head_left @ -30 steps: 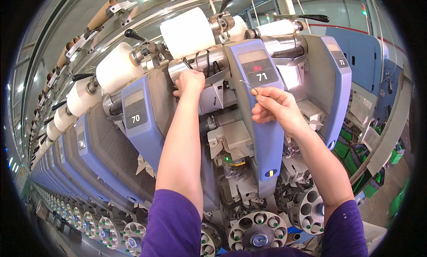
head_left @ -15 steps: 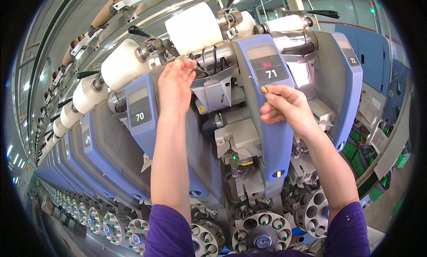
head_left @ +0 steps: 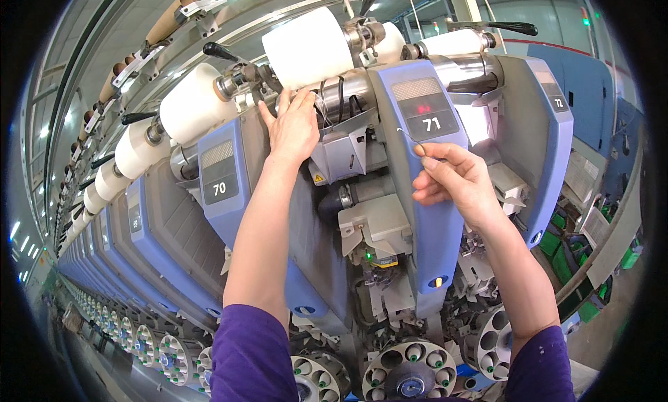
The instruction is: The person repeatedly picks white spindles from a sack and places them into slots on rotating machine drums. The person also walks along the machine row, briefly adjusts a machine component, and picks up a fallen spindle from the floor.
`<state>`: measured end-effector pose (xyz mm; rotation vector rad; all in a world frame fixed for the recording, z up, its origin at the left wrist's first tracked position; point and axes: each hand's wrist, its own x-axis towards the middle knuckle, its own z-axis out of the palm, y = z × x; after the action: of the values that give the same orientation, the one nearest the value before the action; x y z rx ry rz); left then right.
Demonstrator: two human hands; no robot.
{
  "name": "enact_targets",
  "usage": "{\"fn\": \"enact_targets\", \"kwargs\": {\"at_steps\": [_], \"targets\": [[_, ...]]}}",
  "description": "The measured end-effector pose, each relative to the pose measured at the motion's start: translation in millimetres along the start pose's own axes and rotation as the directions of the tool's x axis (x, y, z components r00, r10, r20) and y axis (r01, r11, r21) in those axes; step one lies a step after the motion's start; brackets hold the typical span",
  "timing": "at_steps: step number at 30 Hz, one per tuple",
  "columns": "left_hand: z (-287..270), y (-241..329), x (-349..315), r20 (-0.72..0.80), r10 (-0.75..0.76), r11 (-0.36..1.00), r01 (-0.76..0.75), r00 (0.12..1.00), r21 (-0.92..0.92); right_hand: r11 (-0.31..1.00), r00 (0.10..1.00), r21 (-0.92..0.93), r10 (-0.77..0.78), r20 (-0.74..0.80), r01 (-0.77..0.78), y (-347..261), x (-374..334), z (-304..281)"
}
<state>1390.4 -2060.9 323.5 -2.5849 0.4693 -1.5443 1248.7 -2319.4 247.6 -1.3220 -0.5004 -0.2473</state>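
A thin wire hook (head_left: 410,139) sits just right of the frame's centre, pinched between the thumb and fingertips of the right hand (head_left: 452,183), which is closed tight around its lower end. The hook's bent tip rises in front of the blue housing (head_left: 424,165) of the winding unit, just below that unit's small display panel (head_left: 422,110).

The left hand (head_left: 296,127) is up at upper centre, fingers loosely spread and flat, touching the metal parts just beneath a large white yarn package (head_left: 306,47). Whether it grips anything I cannot tell; its fingertips hide the spot.

Between the two hands stand a grey metal bracket (head_left: 341,151) and, lower down, a grey box-like part (head_left: 376,224) with a green light under it. These fill the gap around the dark cylinder behind them.

To the left, another blue unit (head_left: 223,183) carries its own white package (head_left: 191,106), and the row of machines curves away toward the lower left. Round grey magazines (head_left: 410,371) with holes line the bottom edge. A further blue housing (head_left: 546,134) stands at the right.
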Motion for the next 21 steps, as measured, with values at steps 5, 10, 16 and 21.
{"fn": "enact_targets", "kwargs": {"at_steps": [5, 10, 16, 21], "targets": [[-12, -1, 13, -0.095, -0.016, 0.994, 0.026, 0.995, 0.105, 1.000, 1.000, -0.014, -0.026, 0.005, 0.026, -1, -1, -1], [-4, 1, 7, -0.089, -0.170, 0.980, 0.158, 0.981, -0.124, 1.000, 1.000, -0.024, -0.008, 0.008, 0.008, 0, -1, -2], [21, 6, 15, -0.121, -0.350, 0.879, 0.282, 0.929, -0.385, 0.998, 0.999, -0.025, -0.052, 0.003, 0.052, 3, -3, 1], [20, 15, 43, -0.339, -0.234, 0.972, 0.213, 0.911, -0.100, 0.998, 0.999, -0.050, -0.048, 0.000, 0.047, 3, -4, 1]]}}
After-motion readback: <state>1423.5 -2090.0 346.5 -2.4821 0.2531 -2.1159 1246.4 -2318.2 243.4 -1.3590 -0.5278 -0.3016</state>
